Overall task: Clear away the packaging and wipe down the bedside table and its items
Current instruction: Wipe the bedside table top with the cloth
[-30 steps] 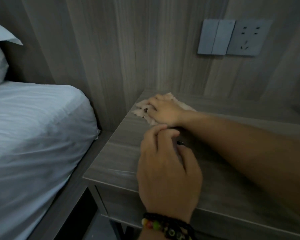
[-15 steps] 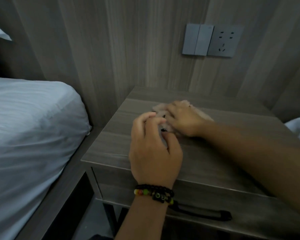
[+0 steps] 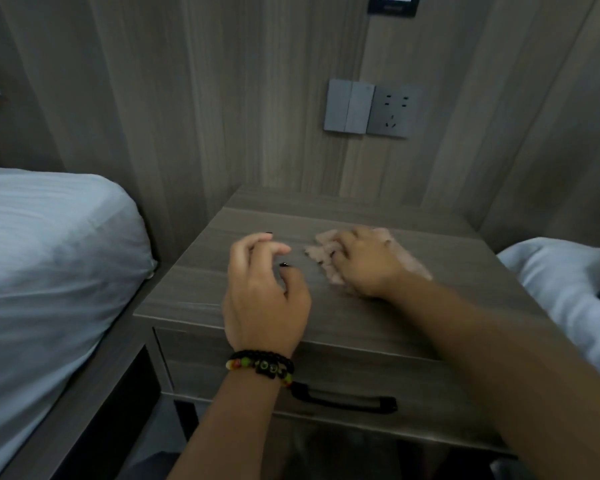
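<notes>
Item: bedside table (image 3: 413, 317), grey wood-grain top, one drawer below with a dark handle (image 3: 347, 401); under wiping. We log the right hand (image 3: 364, 261) lying flat on a pale pinkish cloth (image 3: 321, 252) near the middle of the top, toward the back, fingers spread and pressing down on the fabric rather than curled round it. The left hand (image 3: 262, 292) hovers just beside it at the front-left part of the top, fingers loosely curled, thumb and forefinger apart, holding nothing that we can see. It wears a beaded bracelet (image 3: 260, 365) at the wrist. No packaging and no loose items show on the surface (whether any sit outside the view we cannot tell). Flanking: white bedding (image 3: 49, 258) to the left, more white linen (image 3: 565, 282) to the right, a switch and socket plate (image 3: 371, 112) on the wall panel above. Risks, in our judgement: the cloth is bunched under the palm, so it may skip patches and leave the corners and the far edge unwiped; a wide sweep to the right could drag it onto the linen; if the cloth is damp, a pass carried up the wall should stop short of the socket.
</notes>
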`<state>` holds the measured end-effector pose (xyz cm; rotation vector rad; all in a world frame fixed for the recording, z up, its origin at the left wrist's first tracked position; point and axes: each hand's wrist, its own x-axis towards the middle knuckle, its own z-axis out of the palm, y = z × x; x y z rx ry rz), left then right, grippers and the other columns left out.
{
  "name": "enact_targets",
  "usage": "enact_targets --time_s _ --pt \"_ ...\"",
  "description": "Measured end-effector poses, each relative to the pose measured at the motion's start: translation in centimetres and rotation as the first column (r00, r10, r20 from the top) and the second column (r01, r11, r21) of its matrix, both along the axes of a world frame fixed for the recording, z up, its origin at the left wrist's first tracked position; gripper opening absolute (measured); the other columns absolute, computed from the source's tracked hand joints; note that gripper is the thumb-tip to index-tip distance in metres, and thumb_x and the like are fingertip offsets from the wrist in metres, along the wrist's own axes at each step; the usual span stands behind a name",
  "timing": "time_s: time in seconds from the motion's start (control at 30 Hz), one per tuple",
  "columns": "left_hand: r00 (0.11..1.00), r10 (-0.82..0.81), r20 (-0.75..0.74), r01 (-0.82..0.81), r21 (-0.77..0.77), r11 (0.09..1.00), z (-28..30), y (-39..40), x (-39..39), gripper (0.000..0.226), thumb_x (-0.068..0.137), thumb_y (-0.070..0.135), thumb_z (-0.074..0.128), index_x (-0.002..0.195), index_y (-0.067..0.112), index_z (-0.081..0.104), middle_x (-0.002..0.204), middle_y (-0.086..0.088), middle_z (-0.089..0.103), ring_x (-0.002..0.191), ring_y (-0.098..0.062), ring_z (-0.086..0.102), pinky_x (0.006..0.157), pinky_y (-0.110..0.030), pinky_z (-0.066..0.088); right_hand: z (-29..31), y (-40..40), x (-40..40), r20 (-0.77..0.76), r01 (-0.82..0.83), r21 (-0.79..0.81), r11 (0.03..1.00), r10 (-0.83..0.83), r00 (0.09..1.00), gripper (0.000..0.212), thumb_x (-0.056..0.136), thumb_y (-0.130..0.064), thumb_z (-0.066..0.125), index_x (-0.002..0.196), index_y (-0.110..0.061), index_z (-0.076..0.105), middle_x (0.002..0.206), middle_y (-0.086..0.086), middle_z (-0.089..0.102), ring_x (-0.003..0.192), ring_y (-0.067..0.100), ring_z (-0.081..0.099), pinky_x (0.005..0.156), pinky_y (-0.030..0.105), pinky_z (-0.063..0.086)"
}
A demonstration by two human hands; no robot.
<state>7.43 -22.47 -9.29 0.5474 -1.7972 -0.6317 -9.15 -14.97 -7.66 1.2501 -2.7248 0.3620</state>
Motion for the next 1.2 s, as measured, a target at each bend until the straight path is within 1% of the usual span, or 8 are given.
enact_targets --time_s 0.13,0.23,0.3,0.53,0.67,0.9,1.07,1.2 --pt "1.000 -0.016 -0.014 0.016 0.003 1.000 0.1 0.1 -0.1 0.019 0.080 0.003 0.059 0.093 0.015 0.064 0.120 0.000 0.053 0.089 -0.014 0.058 0.063 -0.027 0.047 -0.3 4.2 6.4 -0.028 -0.236 -0.076 0.969 0.235 0.972 0.043 0.091 -0.043 0.029 0.119 -0.022 0.054 0.122 0.002 0.053 0.112 0.022 0.049 0.100 0.040 0.038" --pt "0.998 -0.035 -0.050 0.038 0.048 0.998 0.4 0.9 0.2 0.022 0.079 -0.002 0.059 0.095 0.012 0.064 0.121 -0.004 0.051 0.094 -0.006 0.050 0.070 -0.008 0.037 0.0 8.7 7.7 -0.004 -0.283 -0.118 0.952 0.284 0.959 0.032 0.095 -0.037 0.037 0.118 -0.025 0.057 0.117 -0.005 0.057 0.103 0.012 0.052 0.095 0.032 0.044" --pt "0.996 -0.066 -0.054 0.068 0.029 0.997 0.6 1.9 0.2 0.021 0.078 0.000 0.058 0.095 0.012 0.063 0.120 -0.005 0.051 0.093 0.001 0.045 0.070 0.000 0.035 0.1 12.0 6.7 -0.038 -0.235 -0.112 0.965 0.232 0.972 0.034 0.095 -0.035 0.039 0.118 -0.023 0.060 0.118 -0.003 0.060 0.105 0.013 0.054 0.097 0.030 0.042" --pt "0.955 -0.284 0.088 0.287 -0.024 0.958 0.5 6.1 -1.2 0.021 0.081 0.005 0.059 0.099 0.016 0.063 0.124 0.009 0.044 0.071 0.015 0.047 0.062 -0.004 0.043 -0.3 21.9 1.5 0.001 0.145 -0.162 0.976 -0.147 0.989 0.034 0.094 -0.032 0.042 0.115 -0.016 0.063 0.118 0.005 0.060 0.110 0.024 0.054 0.100 0.029 0.036" --pt "0.928 -0.317 0.198 0.333 -0.059 0.941 0.2 7.8 -2.3 0.023 0.081 0.008 0.063 0.101 0.021 0.060 0.126 0.009 0.045 0.057 -0.003 0.049 0.049 -0.022 0.046 -1.7 21.6 3.7 -0.162 0.148 -0.119 0.982 -0.167 0.973 0.037 0.090 -0.035 0.036 0.109 -0.020 0.064 0.112 0.002 0.063 0.102 0.029 0.059 0.091 0.047 0.046" --pt "0.930 -0.242 0.276 0.235 0.061 0.970 0.3 7.9 -3.4 0.022 0.084 0.019 0.060 0.103 0.029 0.056 0.129 0.013 0.042 0.065 -0.006 0.050 0.051 -0.016 0.033 -0.4 21.4 0.9 -0.039 -0.048 -0.096 0.994 0.045 0.998 0.034 0.093 -0.037 0.038 0.114 -0.023 0.060 0.111 -0.002 0.060 0.100 0.017 0.055 0.094 0.038 0.044" --pt "0.918 -0.204 0.340 0.201 0.044 0.979 0.3 7.9 -3.8 0.023 0.084 0.023 0.058 0.106 0.029 0.056 0.128 0.013 0.041 0.067 -0.008 0.051 0.051 -0.019 0.035 -0.3 17.6 -5.4 -0.005 0.024 -0.140 0.990 -0.025 1.000 0.021 0.095 -0.022 0.047 0.104 -0.011 0.063 0.105 0.009 0.064 0.098 0.026 0.057 0.091 0.043 0.043" --pt "0.903 -0.160 0.398 0.154 0.048 0.987 0.3 7.4 -4.0 0.024 0.084 0.024 0.060 0.107 0.026 0.056 0.129 0.008 0.042 0.072 -0.013 0.055 0.054 -0.019 0.032 -0.1 13.9 -10.6 0.021 0.168 -0.114 0.979 -0.167 0.986 0.025 0.092 -0.037 0.039 0.095 -0.022 0.058 0.106 0.008 0.062 0.100 0.030 0.058 0.091 0.044 0.046"
